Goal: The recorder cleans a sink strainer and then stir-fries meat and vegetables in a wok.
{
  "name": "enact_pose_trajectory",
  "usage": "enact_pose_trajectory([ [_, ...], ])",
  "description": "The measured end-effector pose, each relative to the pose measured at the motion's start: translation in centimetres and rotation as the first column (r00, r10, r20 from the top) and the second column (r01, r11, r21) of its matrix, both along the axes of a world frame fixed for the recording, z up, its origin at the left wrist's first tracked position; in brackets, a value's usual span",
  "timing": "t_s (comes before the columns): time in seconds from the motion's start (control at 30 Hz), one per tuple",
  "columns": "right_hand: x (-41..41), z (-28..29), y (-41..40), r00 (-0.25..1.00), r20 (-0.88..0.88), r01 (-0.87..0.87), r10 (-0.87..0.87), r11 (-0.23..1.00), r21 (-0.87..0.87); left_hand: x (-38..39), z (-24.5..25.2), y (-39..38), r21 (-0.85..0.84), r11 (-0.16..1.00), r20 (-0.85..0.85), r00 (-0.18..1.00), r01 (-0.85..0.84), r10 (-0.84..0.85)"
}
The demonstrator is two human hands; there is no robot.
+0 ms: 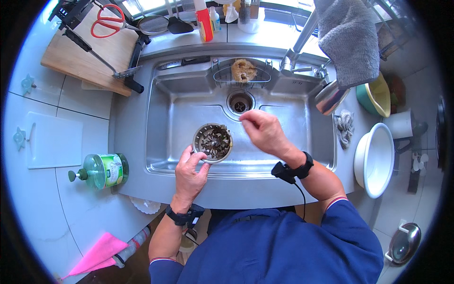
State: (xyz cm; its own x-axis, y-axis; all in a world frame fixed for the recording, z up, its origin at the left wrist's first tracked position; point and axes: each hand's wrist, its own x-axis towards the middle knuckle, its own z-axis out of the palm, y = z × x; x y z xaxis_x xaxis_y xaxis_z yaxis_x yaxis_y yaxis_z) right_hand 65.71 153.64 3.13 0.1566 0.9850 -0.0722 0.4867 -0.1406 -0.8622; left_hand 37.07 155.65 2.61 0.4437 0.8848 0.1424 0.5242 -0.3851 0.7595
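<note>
My left hand (192,171) grips the rim of a round sink strainer basket (197,139) over the front left part of the steel sink (273,142). Dark food scraps (217,142) and a few pale bits lie inside the basket, around its centre post. To the right, my right hand (264,132) hovers above the basin, just below the drain hole (241,102). Its fingers are curled in against the thumb, and nothing shows between them. The drain hole stands uncovered, with its inner grate visible.
A wire rack (221,78) holding a brown scrubber (244,70) hangs at the sink's back wall. A knife (184,62) lies along the back rim. The faucet (331,96) and a grey towel (349,42) overhang the right side. A soap bottle (106,171) lies left; a white basin (378,159), right.
</note>
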Motion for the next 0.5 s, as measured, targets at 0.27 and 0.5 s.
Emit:
enact_pose_trajectory([
  [0.27, -0.5, -3.2, -3.7, 0.68, -0.717, -0.279, 0.152, 0.958, -0.061, 4.0, 4.4, -1.5, -0.265, 0.963, 0.317, 0.948, 0.049, 0.039],
  [0.5, -0.1, -0.7, -5.9, 0.719, -0.633, -0.334, 0.288, 0.941, 0.05, 5.3, 6.1, -4.5, -0.249, 0.963, 0.364, 0.931, 0.098, -0.001],
])
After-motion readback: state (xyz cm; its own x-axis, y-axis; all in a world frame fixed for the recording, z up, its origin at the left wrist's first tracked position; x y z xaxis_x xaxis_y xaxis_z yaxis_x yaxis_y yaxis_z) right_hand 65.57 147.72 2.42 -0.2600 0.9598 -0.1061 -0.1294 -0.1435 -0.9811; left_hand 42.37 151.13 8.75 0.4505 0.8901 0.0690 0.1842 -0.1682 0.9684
